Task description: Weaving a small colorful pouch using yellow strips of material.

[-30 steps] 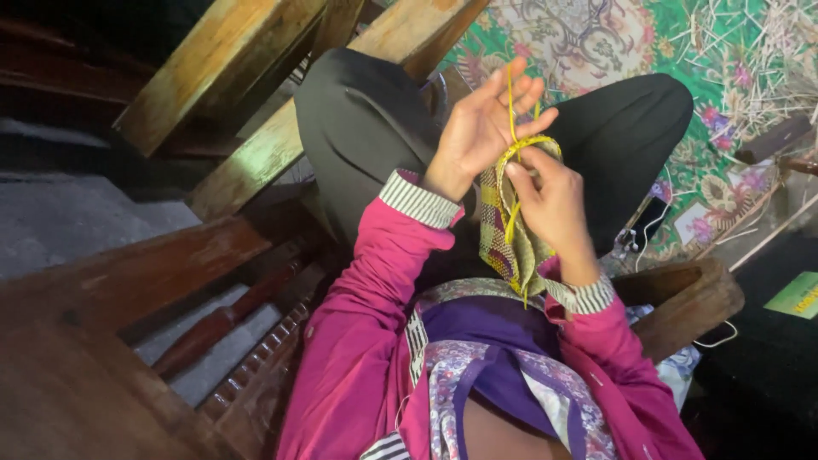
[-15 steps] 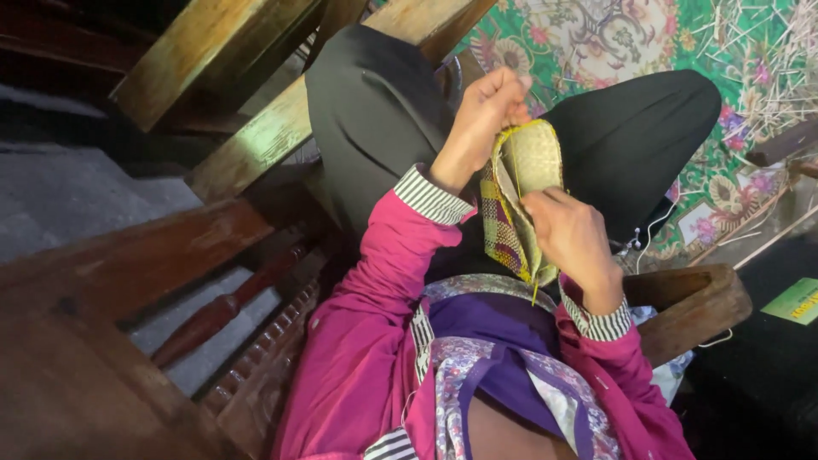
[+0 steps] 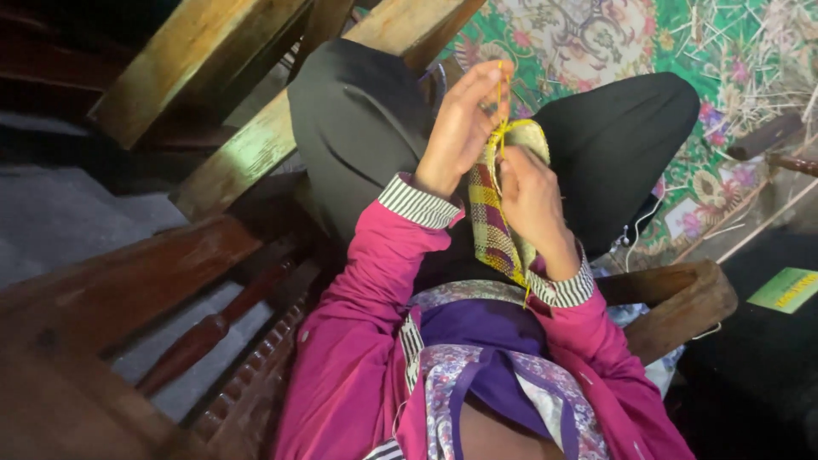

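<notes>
At frame centre, left hand [image 3: 460, 128] pinches a yellow strand [image 3: 499, 94] — right hand [image 3: 532, 200] clamps the plaid weave [image 3: 490, 217]. Light, floppy stuff, likely best held at its stiffer rim.

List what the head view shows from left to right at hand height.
Pale wooden beam → left hand → yellow-and-maroon checked woven piece → right hand → green floral patterned mat.

Lower part of the woven strip [image 3: 492, 223] hidden between the wrists. Right hand [image 3: 530, 200] fingertips unseen behind it. Green card [image 3: 786, 288] cut off at the edge.
</notes>
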